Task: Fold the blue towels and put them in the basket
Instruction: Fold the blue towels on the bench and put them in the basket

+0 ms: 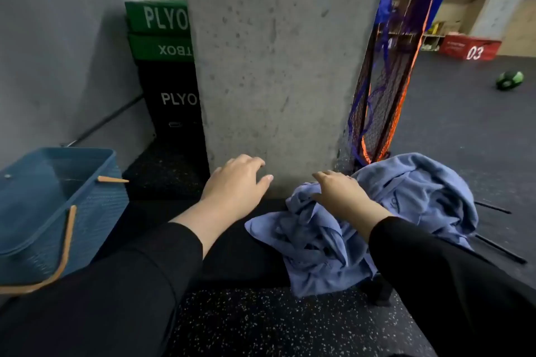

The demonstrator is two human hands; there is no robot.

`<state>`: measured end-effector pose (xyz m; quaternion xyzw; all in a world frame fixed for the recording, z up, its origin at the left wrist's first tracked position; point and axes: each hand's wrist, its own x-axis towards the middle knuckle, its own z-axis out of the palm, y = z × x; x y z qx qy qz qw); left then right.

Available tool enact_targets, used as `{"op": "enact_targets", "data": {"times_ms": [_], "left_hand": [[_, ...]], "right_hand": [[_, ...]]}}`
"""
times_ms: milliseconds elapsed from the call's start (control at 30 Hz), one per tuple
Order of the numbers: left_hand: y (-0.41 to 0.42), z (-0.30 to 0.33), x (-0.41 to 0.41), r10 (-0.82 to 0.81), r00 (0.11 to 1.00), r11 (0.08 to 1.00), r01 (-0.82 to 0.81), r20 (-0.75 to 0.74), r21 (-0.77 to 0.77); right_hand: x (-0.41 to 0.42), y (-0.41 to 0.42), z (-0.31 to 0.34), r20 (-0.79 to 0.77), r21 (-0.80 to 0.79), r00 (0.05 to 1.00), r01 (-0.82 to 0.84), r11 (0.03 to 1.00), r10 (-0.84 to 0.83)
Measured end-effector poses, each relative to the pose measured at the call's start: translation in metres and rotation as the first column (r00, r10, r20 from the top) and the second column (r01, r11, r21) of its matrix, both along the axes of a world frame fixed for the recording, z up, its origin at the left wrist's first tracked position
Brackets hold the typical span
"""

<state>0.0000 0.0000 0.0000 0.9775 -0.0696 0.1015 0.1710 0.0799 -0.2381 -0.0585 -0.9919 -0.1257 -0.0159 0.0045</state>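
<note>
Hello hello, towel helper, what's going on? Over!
Left hand open, holding nothing. Right hand grips crumpled blue towels, none folded. Basket sits left. Nothing blocking.

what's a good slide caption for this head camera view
Right hand grips the crumpled blue towels, left hand hovers open, blue basket empty at left.

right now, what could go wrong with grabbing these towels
The towels lie in one tangled heap, so the right hand, its grip on the heap's top, may lift several at once. The heap touches the net and could snag it. The basket sits far left, so a fold may loosen on the way.
</note>
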Motion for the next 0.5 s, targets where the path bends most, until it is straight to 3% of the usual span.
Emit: {"op": "enact_targets", "data": {"times_ms": [133, 333, 500], "left_hand": [[0.003, -0.025, 0.027, -0.004, 0.998, 0.999, 0.002, -0.064, -0.039], [0.004, -0.072, 0.038, -0.046, 0.996, 0.984, 0.031, -0.078, -0.178], [0.009, -0.1, 0.029, -0.023, 0.998, 0.91, -0.004, -0.059, -0.415]], "right_hand": [[0.028, 0.004, -0.019, -0.129, -0.042, 0.991, 0.036, 0.998, -0.041], [0.042, 0.007, -0.04, -0.055, -0.155, 0.998, 0.014, 0.988, -0.023], [0.044, 0.012, -0.014, 0.064, 0.195, 0.998, 0.009, 0.981, -0.022]]}}
